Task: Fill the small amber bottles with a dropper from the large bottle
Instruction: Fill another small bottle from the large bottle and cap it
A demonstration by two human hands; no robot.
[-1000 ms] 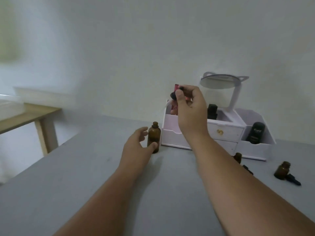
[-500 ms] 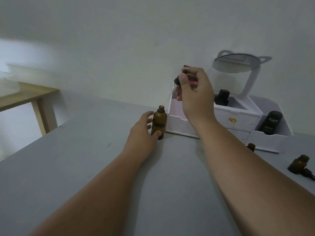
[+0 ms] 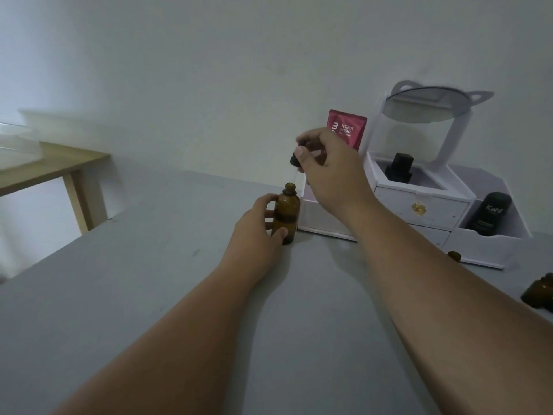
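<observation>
The large amber bottle (image 3: 288, 213) stands upright and uncapped on the grey table (image 3: 167, 295), in front of the white organiser. My left hand (image 3: 257, 232) grips its side, thumb in front and fingers behind. My right hand (image 3: 329, 172) pinches a black-capped dropper (image 3: 294, 160) just above the bottle's mouth, its thin glass tube pointing down at the opening. A small amber bottle (image 3: 540, 293) stands at the right edge. The top of another small amber bottle (image 3: 454, 255) shows behind my right forearm.
A white drawer organiser (image 3: 419, 211) with a tilted round mirror (image 3: 425, 107) stands at the back right, holding a red sachet (image 3: 347, 130), a black bottle (image 3: 399, 169) and a black tube (image 3: 490, 214). A wooden table (image 3: 54, 172) stands far left.
My right hand has come down with the dropper, so its tip now hangs just over the large bottle's mouth. The red sachet is uncovered. The camera has tilted and shifted.
</observation>
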